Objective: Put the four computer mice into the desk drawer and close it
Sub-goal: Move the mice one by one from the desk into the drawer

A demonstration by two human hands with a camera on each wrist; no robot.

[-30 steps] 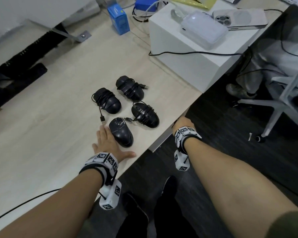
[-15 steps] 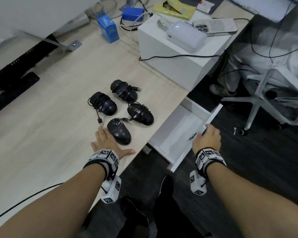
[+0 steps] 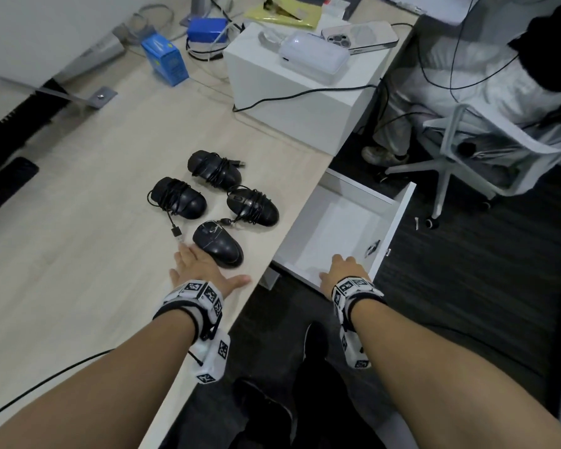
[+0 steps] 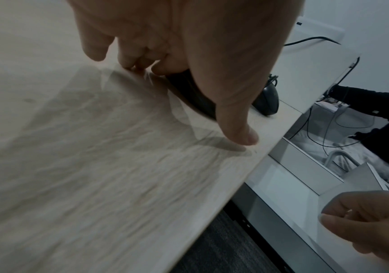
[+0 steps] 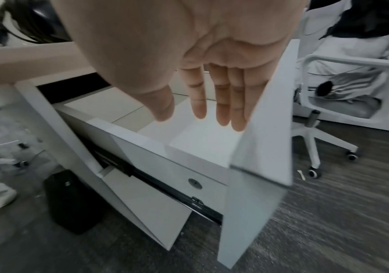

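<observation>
Four black computer mice with cords wrapped round them lie on the light wooden desk (image 3: 78,254). The nearest mouse (image 3: 217,243) has my left hand (image 3: 197,265) flat on the desk beside it, fingers straight and touching its left side; it also shows under that hand as the nearest mouse (image 4: 196,96). The other three mice (image 3: 179,197) (image 3: 214,170) (image 3: 252,205) sit behind it. The white desk drawer (image 3: 399,222) is pulled out and holds nothing. My right hand (image 3: 344,270) hovers over its near corner, fingers (image 5: 219,103) straight and holding nothing.
A white box (image 3: 292,102) at the desk's back carries a phone and a white case, with a blue carton (image 3: 166,63) to its left. A white office chair (image 3: 450,163) stands beyond the drawer. A black bag (image 5: 70,201) lies under the desk.
The drawer has slid out from under the desk to fully open. My right hand has let go of its front edge and now hangs open above it. The left hand has stayed put.
</observation>
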